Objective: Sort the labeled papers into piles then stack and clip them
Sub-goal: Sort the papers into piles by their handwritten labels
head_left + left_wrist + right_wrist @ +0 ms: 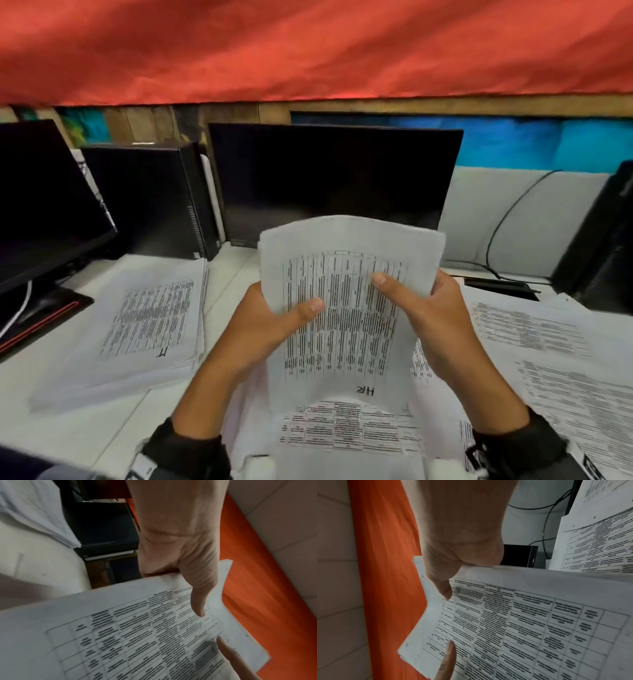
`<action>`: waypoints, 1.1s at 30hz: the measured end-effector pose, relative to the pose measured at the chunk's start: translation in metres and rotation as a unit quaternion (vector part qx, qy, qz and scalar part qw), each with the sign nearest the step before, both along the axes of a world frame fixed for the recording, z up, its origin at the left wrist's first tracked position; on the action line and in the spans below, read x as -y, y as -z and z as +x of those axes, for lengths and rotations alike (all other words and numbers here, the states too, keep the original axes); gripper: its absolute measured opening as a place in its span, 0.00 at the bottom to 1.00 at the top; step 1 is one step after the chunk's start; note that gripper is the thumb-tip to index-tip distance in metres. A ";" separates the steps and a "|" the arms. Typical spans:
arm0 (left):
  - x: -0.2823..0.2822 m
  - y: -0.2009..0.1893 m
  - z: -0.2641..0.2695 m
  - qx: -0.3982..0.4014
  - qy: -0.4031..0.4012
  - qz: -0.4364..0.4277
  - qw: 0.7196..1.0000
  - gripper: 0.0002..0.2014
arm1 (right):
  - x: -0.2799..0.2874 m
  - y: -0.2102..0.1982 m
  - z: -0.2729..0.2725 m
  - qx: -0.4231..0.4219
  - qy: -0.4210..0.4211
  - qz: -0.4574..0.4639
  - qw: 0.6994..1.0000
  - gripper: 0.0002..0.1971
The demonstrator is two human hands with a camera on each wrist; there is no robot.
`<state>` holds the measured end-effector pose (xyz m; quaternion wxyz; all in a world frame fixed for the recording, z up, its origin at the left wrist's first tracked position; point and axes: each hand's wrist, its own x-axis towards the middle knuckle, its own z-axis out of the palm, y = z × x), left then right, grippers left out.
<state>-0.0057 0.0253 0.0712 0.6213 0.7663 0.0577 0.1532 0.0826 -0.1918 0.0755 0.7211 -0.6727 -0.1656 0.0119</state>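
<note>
I saw the handwritten "HR" at the near edge of the white printed table sheets only in the head view; wrist views showed several sheet edges. My left hand and right hand both pinched that sheaf, thumbs on top, raised at centre. At 9 o'clock lay a white paper pile marked "IT".

Soft, even indoor light with only faint shadows and no glare. The head view bends straight lines at its edges and blurs toward the lower corners. Both wrist views are dimmer, smeared and out of focus.
</note>
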 end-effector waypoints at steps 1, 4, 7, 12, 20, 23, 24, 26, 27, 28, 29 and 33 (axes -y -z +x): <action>0.000 0.003 0.000 -0.001 0.000 0.001 1.000 0.19 | -0.001 0.002 -0.001 -0.006 -0.002 -0.005 1.000 0.18; -0.004 0.013 0.002 -0.011 -0.007 0.003 1.000 0.19 | -0.002 0.001 -0.003 -0.002 0.005 -0.011 1.000 0.15; -0.008 0.032 0.000 -0.029 -0.019 -0.012 0.999 0.22 | -0.004 -0.008 -0.005 0.017 0.002 -0.013 1.000 0.13; -0.023 0.054 -0.019 -0.008 -0.124 -0.090 0.988 0.14 | -0.019 -0.007 -0.009 0.036 -0.062 -0.046 0.996 0.17; -0.106 0.047 -0.050 0.028 -0.302 -0.138 0.943 0.10 | -0.084 0.065 -0.045 0.004 -0.191 -0.234 0.953 0.08; -0.129 0.051 -0.060 0.024 -0.359 -0.089 0.929 0.21 | -0.119 0.071 -0.054 -0.008 -0.223 -0.226 0.948 0.09; -0.135 0.051 -0.063 0.013 -0.380 -0.059 0.923 0.29 | -0.132 0.073 -0.054 -0.013 -0.232 -0.223 0.947 0.10; -0.144 0.047 -0.070 -0.017 -0.412 0.016 0.911 0.44 | -0.159 0.078 -0.051 -0.035 -0.242 -0.216 0.945 0.09; -0.147 0.042 -0.073 -0.031 -0.420 0.056 0.905 0.48 | -0.173 0.082 -0.048 -0.046 -0.244 -0.215 0.945 0.09; -0.150 0.039 -0.076 -0.043 -0.422 0.095 0.901 0.49 | -0.188 0.086 -0.046 -0.057 -0.243 -0.215 0.944 0.09; -0.152 0.035 -0.078 -0.058 -0.419 0.127 0.897 0.48 | -0.203 0.090 -0.043 -0.068 -0.239 -0.216 0.944 0.09; -0.157 0.035 -0.081 -0.075 -0.366 0.138 0.917 0.39 | -0.262 0.103 -0.036 -0.123 -0.227 -0.203 0.944 0.08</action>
